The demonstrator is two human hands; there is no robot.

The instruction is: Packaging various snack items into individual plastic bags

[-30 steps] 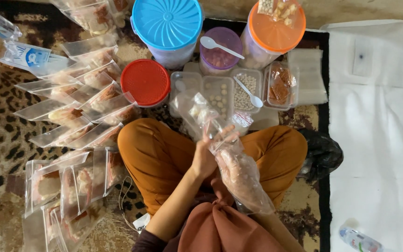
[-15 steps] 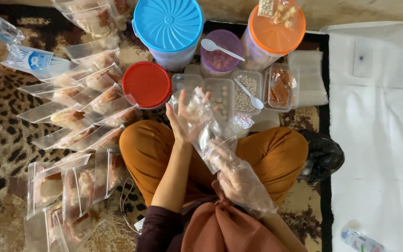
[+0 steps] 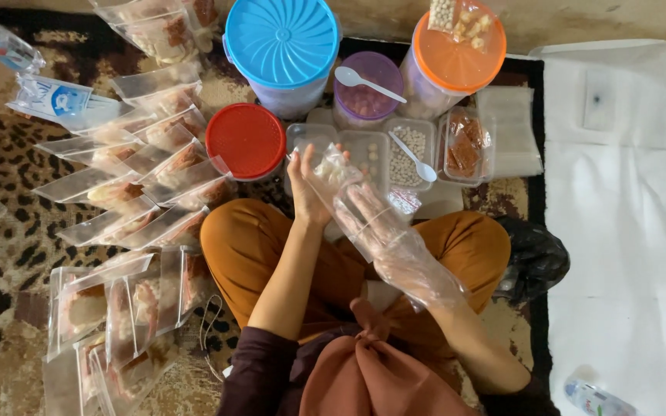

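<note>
Above the crossed legs, the left hand (image 3: 307, 189) grips a small clear bag (image 3: 333, 168) of pale snacks, while the right hand (image 3: 375, 219), in a loose plastic glove, pinches the bag's lower part. Just beyond lie open trays (image 3: 371, 146) with a white spoon (image 3: 418, 158). Judging by the slippery glove, the bag could slide and spill into the trays.

You're looking straight down from the one head camera, close over your own lap, with the red lid (image 3: 247, 140) just above centre-left. Beyond that lid, toward the top edge, sit the tubs; left of it, the leopard-print rug (image 3: 9, 246); far right of it, white cloth (image 3: 618, 231).
</note>
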